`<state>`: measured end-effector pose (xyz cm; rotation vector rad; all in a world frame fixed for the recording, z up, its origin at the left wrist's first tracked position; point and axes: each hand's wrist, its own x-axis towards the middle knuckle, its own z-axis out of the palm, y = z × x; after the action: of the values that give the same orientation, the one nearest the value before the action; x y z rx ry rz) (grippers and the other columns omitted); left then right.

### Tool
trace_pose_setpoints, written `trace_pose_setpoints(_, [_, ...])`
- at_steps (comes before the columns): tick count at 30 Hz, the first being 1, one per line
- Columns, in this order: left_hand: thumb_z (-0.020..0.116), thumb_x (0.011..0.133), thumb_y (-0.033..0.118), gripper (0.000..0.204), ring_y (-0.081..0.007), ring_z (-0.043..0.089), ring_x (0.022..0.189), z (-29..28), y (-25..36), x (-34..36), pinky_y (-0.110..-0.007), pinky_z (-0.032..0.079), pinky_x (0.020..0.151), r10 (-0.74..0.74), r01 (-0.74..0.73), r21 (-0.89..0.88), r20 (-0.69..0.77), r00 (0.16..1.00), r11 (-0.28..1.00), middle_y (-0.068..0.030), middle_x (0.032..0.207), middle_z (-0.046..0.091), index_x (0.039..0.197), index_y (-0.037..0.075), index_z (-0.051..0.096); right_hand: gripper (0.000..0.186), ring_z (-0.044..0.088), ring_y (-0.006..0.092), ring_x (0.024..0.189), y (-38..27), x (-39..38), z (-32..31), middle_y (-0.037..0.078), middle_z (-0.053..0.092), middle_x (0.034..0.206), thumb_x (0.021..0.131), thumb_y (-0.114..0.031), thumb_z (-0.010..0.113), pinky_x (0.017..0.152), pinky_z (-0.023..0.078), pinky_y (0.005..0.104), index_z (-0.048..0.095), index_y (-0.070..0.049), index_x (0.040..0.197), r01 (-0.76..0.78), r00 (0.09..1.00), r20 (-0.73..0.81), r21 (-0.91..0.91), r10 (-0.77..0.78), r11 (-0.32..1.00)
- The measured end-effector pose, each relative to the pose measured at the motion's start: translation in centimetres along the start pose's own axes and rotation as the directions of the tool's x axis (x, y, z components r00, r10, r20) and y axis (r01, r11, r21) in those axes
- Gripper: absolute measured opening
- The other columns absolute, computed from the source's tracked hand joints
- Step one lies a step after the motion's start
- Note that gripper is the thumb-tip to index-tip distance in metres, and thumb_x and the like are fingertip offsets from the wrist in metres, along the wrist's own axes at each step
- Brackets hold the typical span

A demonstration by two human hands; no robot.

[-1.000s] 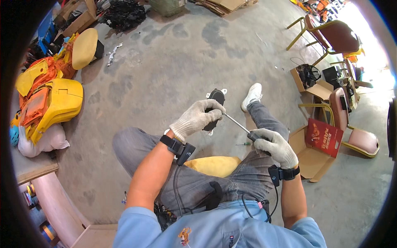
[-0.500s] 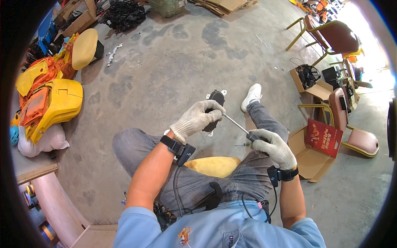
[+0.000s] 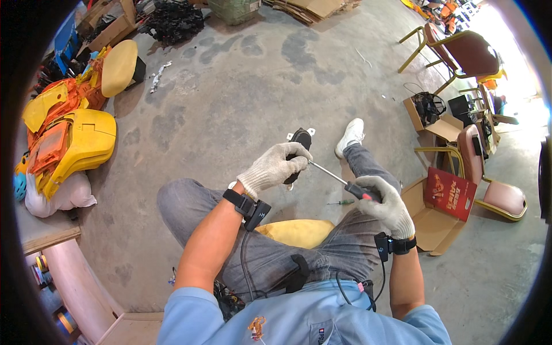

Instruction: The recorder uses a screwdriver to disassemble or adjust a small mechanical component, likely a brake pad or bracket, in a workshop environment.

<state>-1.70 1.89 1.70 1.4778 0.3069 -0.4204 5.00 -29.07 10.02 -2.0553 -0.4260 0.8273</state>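
My left hand point(image 3: 276, 168), in a knitted glove, grips a dark oblong part point(image 3: 300, 138) with pale metal tabs at its ends. Its lower half is partly covered by my fingers. In my gloved right hand point(image 3: 384, 204) is a screwdriver point(image 3: 329, 172) with a black and red handle. The steel shaft points up and left, and its tip meets the near side of the part beside my left fingertips. Whether a screw sits at the tip is too small to tell.
A second screwdriver point(image 3: 341, 202) lies on the floor near my right knee. A yellow cushion point(image 3: 296, 232) is between my legs. To the right are an open cardboard box point(image 3: 428, 230), a red box point(image 3: 450, 193) and chairs point(image 3: 466, 52). Yellow plastic shells point(image 3: 86, 144) are piled at left.
The screwdriver handle has turned in my right hand, so its red part shows. The dark part has tilted slightly in my left hand.
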Motion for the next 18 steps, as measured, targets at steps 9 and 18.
trace_pose_setpoints(9, [0.067, 0.102, 0.018, 0.022, -0.0121, 0.067, 0.075, 0.1, -0.4, 0.3, -0.030, 0.058, 0.065, 0.008, -0.008, -0.014, -0.018, 1.000, 1.000, -0.0062, 0.097, 0.073, 0.116, 0.003, 0.073, 0.042, 0.066, 0.0135, 0.095, 1.2, -0.3, 0.0, 0.006, 0.070, 0.105, 0.087, -0.010, 0.074, 0.089, 0.055, 0.0298, 0.068, 0.002, 0.127, -0.035, 0.980, -0.175, 0.315, 0.095, 0.949])
trace_pose_setpoints(18, [0.067, 0.102, 0.020, 0.024, -0.0123, 0.067, 0.076, 0.0, -0.3, 0.2, -0.031, 0.058, 0.065, -0.001, 0.001, 0.021, -0.011, 1.000, 1.000, -0.0059, 0.095, 0.072, 0.118, 0.003, 0.073, 0.036, 0.066, 0.0110, 0.081, 1.5, 0.2, 0.3, 0.005, 0.068, 0.097, 0.092, -0.008, 0.071, 0.074, 0.055, 0.0271, 0.068, 0.000, 0.127, -0.009, 0.939, -0.316, 0.369, 0.134, 0.929])
